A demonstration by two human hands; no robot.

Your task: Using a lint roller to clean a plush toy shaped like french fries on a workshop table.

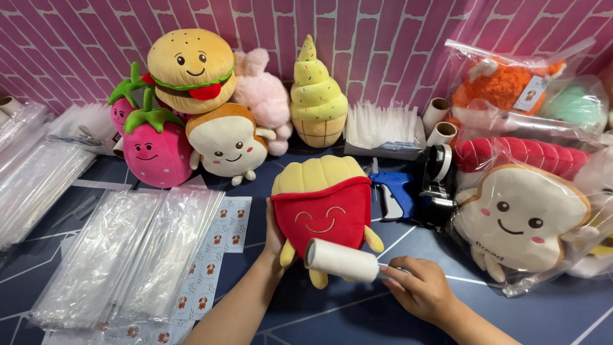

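A plush toy shaped like a red box of yellow fries (pixel 322 207) stands upright on the dark blue table (pixel 357 319). My left hand (pixel 274 236) grips its left side and steadies it. My right hand (pixel 418 287) holds the handle of a white lint roller (pixel 341 260). The roller lies across the lower front of the red box, touching it.
Plush burger (pixel 191 67), strawberries (pixel 153 147), toast (pixel 227 140) and ice-cream cone (pixel 317 96) stand behind. Clear plastic bags (pixel 128 249) and sticker sheets (pixel 214 255) lie left. A blue tagging gun (pixel 391 191) and tape dispenser (pixel 437 179) sit right, beside bagged plush toys (pixel 520 217).
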